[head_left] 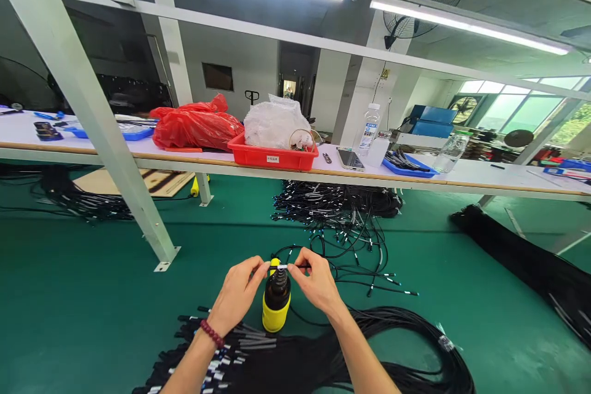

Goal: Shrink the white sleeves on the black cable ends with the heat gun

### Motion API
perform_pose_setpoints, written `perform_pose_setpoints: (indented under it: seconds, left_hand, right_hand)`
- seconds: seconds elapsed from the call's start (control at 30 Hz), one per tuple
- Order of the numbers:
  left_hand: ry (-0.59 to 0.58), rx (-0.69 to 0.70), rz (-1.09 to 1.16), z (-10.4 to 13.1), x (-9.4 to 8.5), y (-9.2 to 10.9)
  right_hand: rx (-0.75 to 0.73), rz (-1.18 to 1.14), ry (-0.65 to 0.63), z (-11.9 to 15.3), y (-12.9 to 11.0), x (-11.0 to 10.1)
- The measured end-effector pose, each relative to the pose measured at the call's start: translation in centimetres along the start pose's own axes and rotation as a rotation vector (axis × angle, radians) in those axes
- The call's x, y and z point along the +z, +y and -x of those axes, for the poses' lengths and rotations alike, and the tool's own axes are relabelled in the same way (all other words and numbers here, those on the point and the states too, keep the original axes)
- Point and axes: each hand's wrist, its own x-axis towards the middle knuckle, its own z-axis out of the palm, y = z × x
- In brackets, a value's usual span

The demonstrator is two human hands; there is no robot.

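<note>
Between my two hands a thin black cable (272, 268) with a white label sleeve (282, 267) is stretched level. My left hand (237, 292), with a beaded bracelet at the wrist, pinches it on one side of the sleeve. On the other side, my right hand (316, 280) pinches it with thumb and finger. Directly below the sleeve stands a yellow and black heat gun (276, 314), its dark nozzle pointing up. Whether the sleeve touches the nozzle I cannot tell. A thick bundle of black cables (295, 363) with white and grey ends lies under my forearms.
A white shelf table (212, 163) crosses ahead, bearing a red bag (198, 126), a red tray (272, 157), a phone (349, 159), a water bottle (369, 129) and a blue tray (409, 165). More cables (337, 206) lie on the green floor beneath. A metal post (106, 129) stands at left.
</note>
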Motion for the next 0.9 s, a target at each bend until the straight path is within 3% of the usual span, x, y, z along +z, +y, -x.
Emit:
perform_pose_setpoints:
  seconds: [0.9]
  left_hand:
    - [0.01,-0.024,0.013,-0.17,0.17,-0.32]
  right_hand:
    - [0.036,0.0,-0.034,-0.08,1.0,0.14]
